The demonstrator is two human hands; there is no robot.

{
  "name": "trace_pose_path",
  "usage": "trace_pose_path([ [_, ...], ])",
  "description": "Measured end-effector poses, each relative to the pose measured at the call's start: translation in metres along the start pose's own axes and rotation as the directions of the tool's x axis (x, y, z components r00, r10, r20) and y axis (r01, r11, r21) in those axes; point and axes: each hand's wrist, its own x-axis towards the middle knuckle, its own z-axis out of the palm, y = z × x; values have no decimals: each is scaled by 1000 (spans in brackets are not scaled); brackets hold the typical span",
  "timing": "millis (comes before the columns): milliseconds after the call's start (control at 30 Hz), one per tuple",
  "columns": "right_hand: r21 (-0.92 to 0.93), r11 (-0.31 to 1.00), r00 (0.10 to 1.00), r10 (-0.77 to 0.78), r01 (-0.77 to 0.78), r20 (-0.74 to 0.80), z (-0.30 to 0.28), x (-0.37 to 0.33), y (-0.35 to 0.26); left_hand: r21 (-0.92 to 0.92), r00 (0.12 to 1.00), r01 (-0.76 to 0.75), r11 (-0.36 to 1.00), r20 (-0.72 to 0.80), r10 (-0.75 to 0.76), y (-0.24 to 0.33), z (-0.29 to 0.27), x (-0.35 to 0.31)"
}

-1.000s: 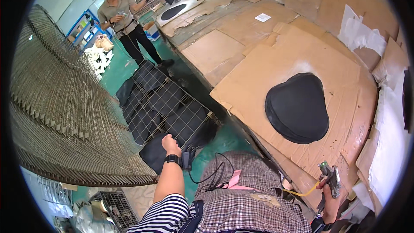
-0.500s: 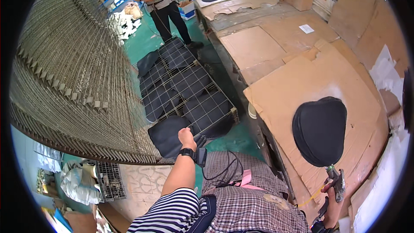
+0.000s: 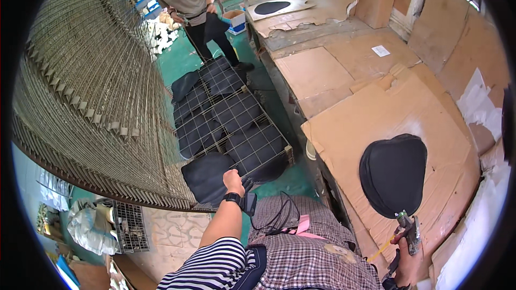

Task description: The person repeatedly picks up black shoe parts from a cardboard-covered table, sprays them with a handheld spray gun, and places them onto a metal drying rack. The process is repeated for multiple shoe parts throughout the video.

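My left hand (image 3: 233,181) is closed at the near edge of a wire mesh rack (image 3: 259,162), apparently gripping its frame. Dark rounded pads (image 3: 207,174) lie under and around the mesh. In my right hand (image 3: 409,260) is a spray gun (image 3: 411,234) with a yellow hose trailing from it. Its nozzle points at a stack of black, rounded pads (image 3: 394,174) on a cardboard sheet (image 3: 344,129) that covers the bench to my right. The nozzle sits right by the stack's near edge; whether they touch I cannot tell.
To the left stands a tall bank of tightly stacked wire racks (image 3: 91,91). Across the mesh rack a co-worker (image 3: 185,5) holds a black pad (image 3: 216,28). Another black pad (image 3: 271,7) lies at the bench's far end. Lower left are a plastic bag (image 3: 88,228) and a wire crate (image 3: 130,225).
The co-worker has brought the black pad from beside the bench down in front of the legs. My view has shifted slightly; both my hands keep their holds.
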Motion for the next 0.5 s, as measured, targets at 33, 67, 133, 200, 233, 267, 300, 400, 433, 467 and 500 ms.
trace_pose_path([
  [33, -3, 1000, 1000, -18, 18, 0, -4, 1, 3, -9, 1000, -7, 1000, 5, 7, -2, 6, -1],
  [67, -1, 1000, 1000, -30, 30, -1, -4, 0, 7, -11, 1000, -17, 1000, 9, 17, 1, 8, -3],
  [133, 28, 998, 998, -58, 58, -9, -2, -4, 9, -12, 998, -16, 1000, 57, 16, 9, 11, -7],
  [200, 74, 993, 996, -91, 92, -17, 0, -6, 2, -15, 997, -8, 1000, 80, 9, 12, 19, -20],
  [233, 65, 993, 995, -103, 104, -19, -3, -6, 4, -15, 997, -5, 1000, 80, 6, 12, 23, -26],
  [267, 54, 992, 993, -114, 115, -18, -5, -6, 5, -16, 997, -1, 1000, 78, 3, 12, 26, -30],
  [300, 44, 991, 992, -126, 127, -16, -8, -6, 6, -15, 995, 7, 1000, 97, -6, 8, 27, -29],
  [400, 56, 997, 998, -49, 51, -38, -3, -17, 1, 3, 990, 17, 1000, 141, -18, 6, 28, -26],
  [433, 62, 997, 998, -40, 42, -42, 0, -21, -2, 15, 990, 12, 1000, 144, -14, 7, 29, -27],
  [467, 62, 997, 999, -33, 35, -40, -1, -20, -4, 21, 990, 12, 1000, 142, -15, 5, 33, -32],
  [500, 62, 998, 999, -26, 28, -37, -3, -18, -6, 31, 989, 11, 999, 148, -16, 1, 36, -34],
])
